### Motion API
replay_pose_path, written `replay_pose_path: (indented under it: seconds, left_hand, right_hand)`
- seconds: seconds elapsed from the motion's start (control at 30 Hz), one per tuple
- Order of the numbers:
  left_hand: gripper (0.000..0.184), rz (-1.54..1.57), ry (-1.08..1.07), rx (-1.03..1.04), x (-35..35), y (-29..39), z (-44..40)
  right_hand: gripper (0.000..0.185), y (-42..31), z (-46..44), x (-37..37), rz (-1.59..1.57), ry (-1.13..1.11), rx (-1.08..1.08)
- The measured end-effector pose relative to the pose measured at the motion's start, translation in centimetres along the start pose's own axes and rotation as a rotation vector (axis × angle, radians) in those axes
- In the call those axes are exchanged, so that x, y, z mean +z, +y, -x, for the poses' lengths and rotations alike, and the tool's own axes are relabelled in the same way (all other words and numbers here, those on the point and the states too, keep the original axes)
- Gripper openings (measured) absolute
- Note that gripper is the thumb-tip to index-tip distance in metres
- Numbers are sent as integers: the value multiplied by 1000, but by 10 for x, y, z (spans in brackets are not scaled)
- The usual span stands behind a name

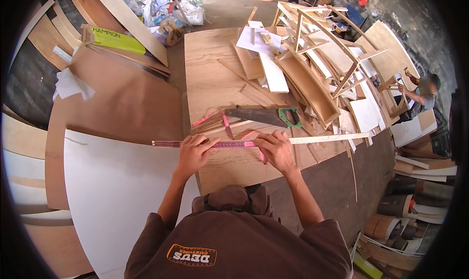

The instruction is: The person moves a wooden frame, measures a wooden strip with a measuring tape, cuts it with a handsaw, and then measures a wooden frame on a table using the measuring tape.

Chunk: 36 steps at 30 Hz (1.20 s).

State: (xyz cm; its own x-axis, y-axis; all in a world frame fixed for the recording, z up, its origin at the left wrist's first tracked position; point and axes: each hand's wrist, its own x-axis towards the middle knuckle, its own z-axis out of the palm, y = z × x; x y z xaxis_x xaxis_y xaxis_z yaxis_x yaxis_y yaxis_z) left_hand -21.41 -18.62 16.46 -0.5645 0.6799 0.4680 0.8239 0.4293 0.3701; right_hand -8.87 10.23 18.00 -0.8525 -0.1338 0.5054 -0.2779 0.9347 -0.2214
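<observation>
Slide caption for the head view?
Left hand and right hand hold a pink measuring tape along a pale strip, saw beyond.

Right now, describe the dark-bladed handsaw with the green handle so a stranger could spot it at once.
Find the large tan wooden sheet in the middle. Just beyond the person's bare right hand, the handsaw lies across it. Its green handle sets it apart from the flat pink measuring tape near its left end.

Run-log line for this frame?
left hand: gripping pink tape | right hand: holding tape at wooden strip | handsaw: beyond hands, untouched
</observation>
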Motion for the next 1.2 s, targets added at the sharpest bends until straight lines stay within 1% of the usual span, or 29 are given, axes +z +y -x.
replay_pose_path:
  seconds: [0.03,0.1,0.2,0.3,0.43,0.53,0.7,0.8,0.83,0.9,1.03,1.17,1.2]
  left_hand:
    - [39,0,5,2,-1,-1,0]
    - [39,-9,9,2,-4,-1,1]
    - [38,-19,5,-5,-7,-3,1]
    - [38,-7,2,-13,-8,-5,2]
    - [38,22,14,-17,-10,-2,2]
    - [38,8,6,-28,-9,0,4]
    - [37,19,-27,-28,-7,3,7]
    - [35,35,-43,-11,1,1,10]
    - [34,47,-47,-1,6,0,11]
    - [34,73,-71,-3,22,-5,16]
    - [34,153,-153,-37,70,-22,26]
    - [34,184,-153,-47,125,-34,38]
    - [33,189,-153,-81,144,-40,41]
  right_hand:
    - [29,0,0,0,0,-1,-1]
    - [36,-1,0,0,96,-7,-71]
    - [38,-1,1,2,117,-5,-82]
    - [37,-6,-1,-3,55,-16,-50]
    - [39,-4,2,2,86,28,-83]
    - [38,-4,1,-1,128,43,-111]
    - [30,-4,6,4,78,20,-141]
    - [26,-3,12,3,23,-21,-113]
    - [26,1,18,7,27,-20,-108]
    - [25,14,35,23,-45,-125,-69]
    - [24,29,62,53,-111,-132,-43]
    - [20,49,92,92,-130,-158,38]
    - [19,58,96,104,-157,-157,52]
